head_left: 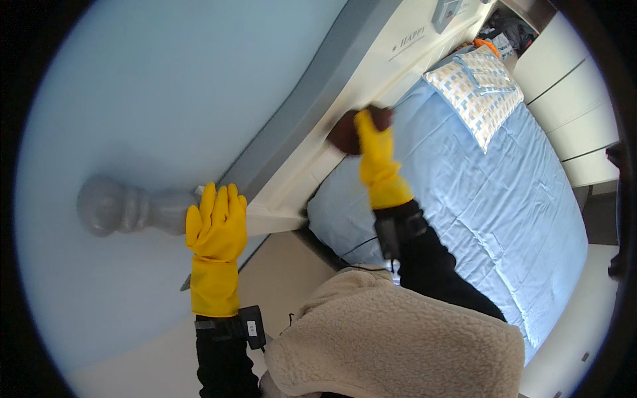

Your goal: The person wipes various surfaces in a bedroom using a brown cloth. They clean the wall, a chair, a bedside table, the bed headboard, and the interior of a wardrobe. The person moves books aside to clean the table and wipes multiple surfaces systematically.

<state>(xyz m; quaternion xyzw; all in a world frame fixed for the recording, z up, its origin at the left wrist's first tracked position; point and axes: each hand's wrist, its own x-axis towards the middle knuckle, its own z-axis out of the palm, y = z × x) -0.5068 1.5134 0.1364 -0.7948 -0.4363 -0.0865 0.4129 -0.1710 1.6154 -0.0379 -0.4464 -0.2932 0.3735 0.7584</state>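
My right hand (379,156), in a yellow rubber glove, is closed on a dark brown cloth (345,134). The cloth lies against the white headboard panel (312,156), and both hand and cloth are slightly blurred. My left hand (217,222), gloved the same way, rests with fingers stretched out at the near end of the headboard's grey top rail (285,119). Just left of those fingers a grey turned post (123,207) with a rounded knob sticks out; the hand covers its base.
Light blue bedding (464,212) spreads over the bed on the right, with a checked pillow (478,89) at its far end. Beyond stands a white cabinet (564,99). A beige fleece garment (398,338) fills the lower middle. A pale blue wall (166,86) is at left.
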